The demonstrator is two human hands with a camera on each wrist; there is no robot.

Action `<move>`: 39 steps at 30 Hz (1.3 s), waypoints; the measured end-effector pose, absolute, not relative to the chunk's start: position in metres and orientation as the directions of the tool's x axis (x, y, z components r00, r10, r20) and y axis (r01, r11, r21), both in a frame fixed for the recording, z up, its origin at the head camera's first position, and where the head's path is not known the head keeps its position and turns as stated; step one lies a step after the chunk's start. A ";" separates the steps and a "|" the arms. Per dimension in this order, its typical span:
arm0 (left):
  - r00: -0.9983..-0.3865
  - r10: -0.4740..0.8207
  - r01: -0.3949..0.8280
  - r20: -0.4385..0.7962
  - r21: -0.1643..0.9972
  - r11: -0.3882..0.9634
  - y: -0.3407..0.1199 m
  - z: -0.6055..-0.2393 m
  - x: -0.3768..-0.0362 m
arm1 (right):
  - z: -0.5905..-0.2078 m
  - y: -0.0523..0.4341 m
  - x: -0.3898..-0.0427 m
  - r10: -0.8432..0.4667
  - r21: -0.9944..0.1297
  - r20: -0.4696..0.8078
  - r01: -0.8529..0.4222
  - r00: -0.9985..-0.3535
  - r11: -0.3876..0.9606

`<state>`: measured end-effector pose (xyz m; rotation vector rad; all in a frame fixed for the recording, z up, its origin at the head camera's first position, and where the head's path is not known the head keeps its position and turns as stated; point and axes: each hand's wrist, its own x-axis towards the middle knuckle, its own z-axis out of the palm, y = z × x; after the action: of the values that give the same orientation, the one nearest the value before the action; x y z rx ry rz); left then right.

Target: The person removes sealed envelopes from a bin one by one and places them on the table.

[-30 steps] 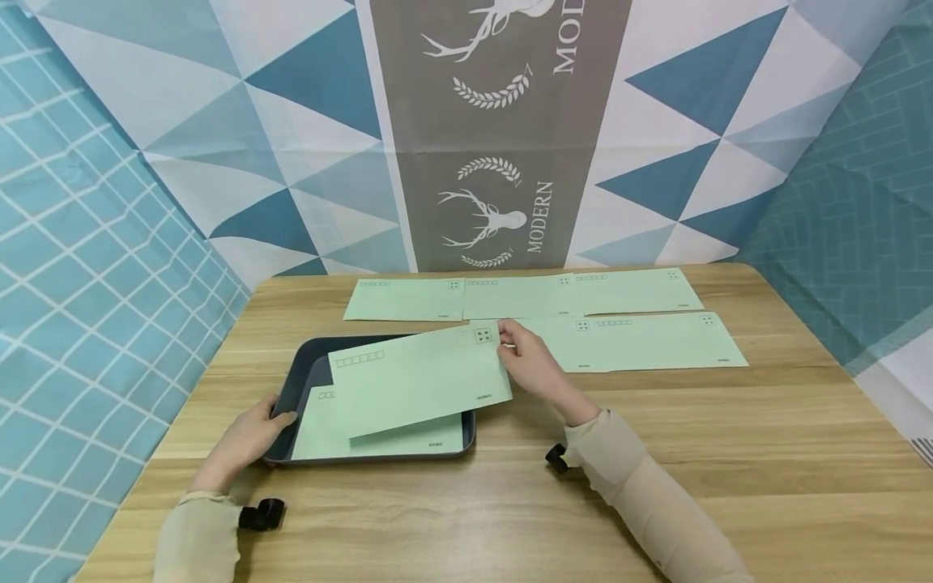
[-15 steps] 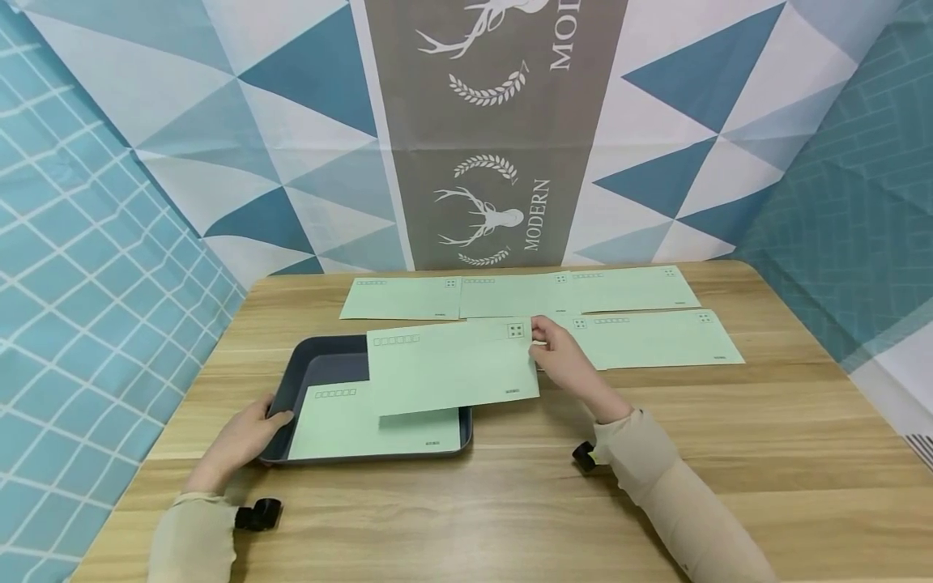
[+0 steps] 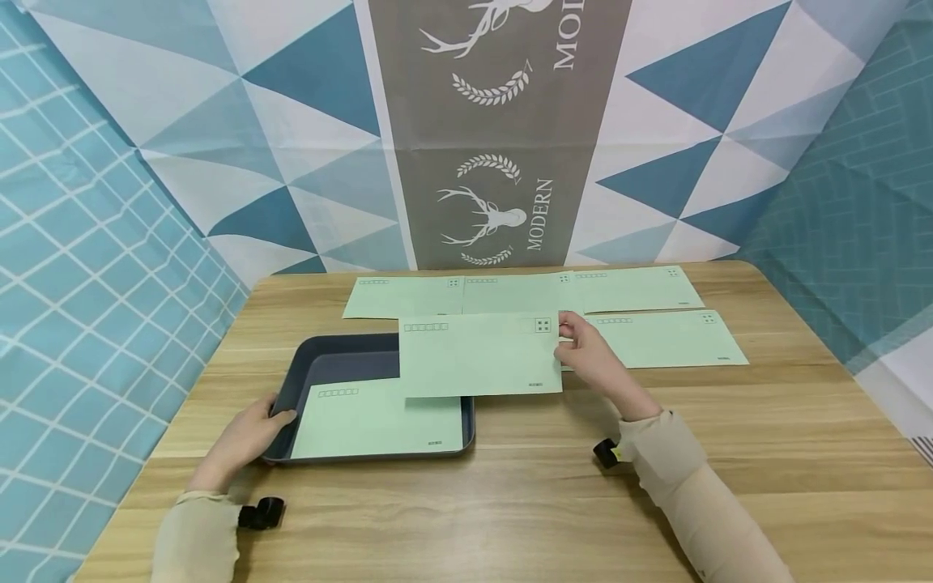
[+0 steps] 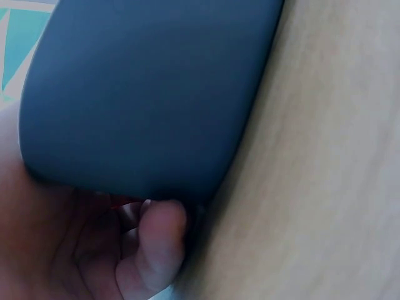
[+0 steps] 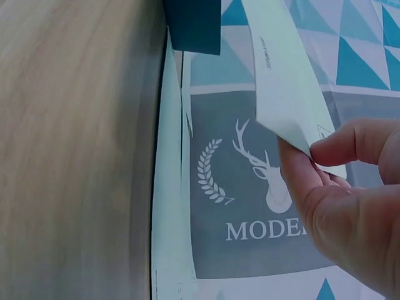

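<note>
My right hand pinches the right edge of a pale green envelope, thumb in front and fingers behind. The right wrist view shows the same envelope raised above the table. It overlaps the right part of a dark grey tray in the head view. Inside that tray lies another green envelope, partly covered by the raised one. My left hand grips the tray's left rim, thumb over the inner side. Close up in the left wrist view, the fingers curl by the tray's wall.
Behind, a row of green envelopes lies along the table's back edge. A second row in front includes an envelope at right; the raised one hides part of it. Patterned cloth stands behind the wooden table.
My right hand has moved right with the envelope, which has levelled out and uncovered more of the tray and the envelope inside. My left hand stays on the tray's rim.
</note>
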<state>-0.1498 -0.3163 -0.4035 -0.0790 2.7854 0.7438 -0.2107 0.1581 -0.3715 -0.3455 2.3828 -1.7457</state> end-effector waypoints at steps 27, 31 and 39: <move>-0.969 0.020 -0.106 -0.246 0.489 0.866 -0.316 -0.406 -0.151 | -0.382 0.166 -0.207 -0.102 -0.882 0.069 -0.109 -0.992 0.459; -0.970 0.025 -0.100 -0.241 0.491 0.865 -0.317 -0.406 -0.150 | -0.383 0.168 -0.207 -0.056 -0.888 0.084 -0.101 -0.995 0.449; -0.969 0.021 -0.106 -0.247 0.491 0.865 -0.317 -0.404 -0.150 | -0.385 0.175 -0.206 0.045 -0.885 0.095 -0.064 -0.994 0.462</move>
<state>-0.1498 -0.3167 -0.4043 -0.0653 2.7947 0.7555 -0.2057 0.1752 -0.3854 -0.0175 2.7743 -1.6860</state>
